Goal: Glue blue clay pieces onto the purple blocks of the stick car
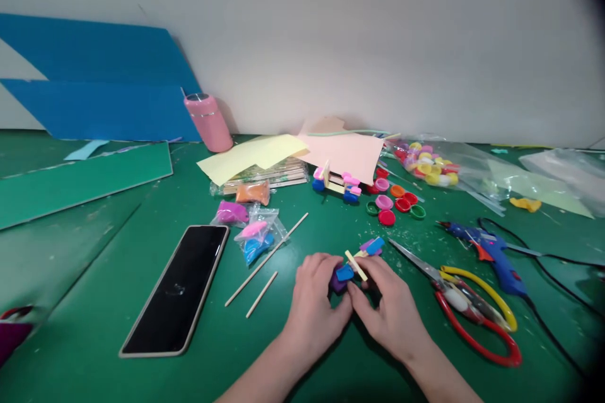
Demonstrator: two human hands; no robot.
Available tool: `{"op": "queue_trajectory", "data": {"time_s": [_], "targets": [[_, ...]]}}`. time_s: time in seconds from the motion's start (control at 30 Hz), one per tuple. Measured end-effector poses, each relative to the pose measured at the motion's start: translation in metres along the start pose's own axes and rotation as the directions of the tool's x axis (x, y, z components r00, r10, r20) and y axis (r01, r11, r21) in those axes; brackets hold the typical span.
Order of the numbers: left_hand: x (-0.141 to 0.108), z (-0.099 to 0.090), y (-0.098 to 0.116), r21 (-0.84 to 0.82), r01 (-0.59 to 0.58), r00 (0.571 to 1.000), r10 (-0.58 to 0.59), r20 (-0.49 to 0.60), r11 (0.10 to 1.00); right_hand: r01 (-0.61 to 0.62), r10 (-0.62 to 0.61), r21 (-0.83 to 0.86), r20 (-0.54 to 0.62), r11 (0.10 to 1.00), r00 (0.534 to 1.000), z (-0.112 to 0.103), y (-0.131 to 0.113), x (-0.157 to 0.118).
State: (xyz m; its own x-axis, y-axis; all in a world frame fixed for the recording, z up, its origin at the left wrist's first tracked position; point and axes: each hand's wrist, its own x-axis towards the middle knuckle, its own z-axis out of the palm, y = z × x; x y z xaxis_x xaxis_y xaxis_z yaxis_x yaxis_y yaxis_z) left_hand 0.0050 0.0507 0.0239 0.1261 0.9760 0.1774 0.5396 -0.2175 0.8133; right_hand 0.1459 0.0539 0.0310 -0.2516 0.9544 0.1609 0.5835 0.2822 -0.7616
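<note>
A small model of pale sticks with blue and purple clay pieces (345, 272) is held between both hands near the middle of the green table. The fingers of my left hand (317, 293) close round its left end, at a purple and blue piece. At its right side, my right hand (388, 296) pinches the model by the pale sticks. Blue and purple pieces stick out beyond the right fingertips. Behind my hands stands a similar model with pink and blue pieces (336, 184). Two thin wooden sticks (267, 259) lie to the left of my hands.
A phone (176, 293) lies left, below bags of clay (255, 233). Coloured bottle caps (386, 218) are behind my hands. Scissors (467, 302) and a blue glue gun (496, 259) with its cable lie right. A pink bottle (210, 123) and paper sheets (350, 151) stand or lie by the wall.
</note>
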Motion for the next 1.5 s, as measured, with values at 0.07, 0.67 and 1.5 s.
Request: {"op": "queue_trajectory", "data": {"time_s": [0.07,0.67,1.5], "targets": [[0.0,-0.002,0.001,0.019,-0.004,1.0,0.004,-0.005,1.0,-0.001,0.001,0.016,-0.003,1.0,1.0,-0.001,0.0,0.0],[0.001,-0.005,-0.003,0.135,-0.065,0.994,0.076,-0.078,0.989,-0.031,0.031,-0.021,0.015,0.999,0.999,0.003,0.004,0.001],[0.004,-0.007,0.003,0.111,-0.021,0.999,0.016,0.039,0.994,-0.027,0.026,-0.027,-0.054,0.999,0.998,0.003,0.0,-0.009]]}}
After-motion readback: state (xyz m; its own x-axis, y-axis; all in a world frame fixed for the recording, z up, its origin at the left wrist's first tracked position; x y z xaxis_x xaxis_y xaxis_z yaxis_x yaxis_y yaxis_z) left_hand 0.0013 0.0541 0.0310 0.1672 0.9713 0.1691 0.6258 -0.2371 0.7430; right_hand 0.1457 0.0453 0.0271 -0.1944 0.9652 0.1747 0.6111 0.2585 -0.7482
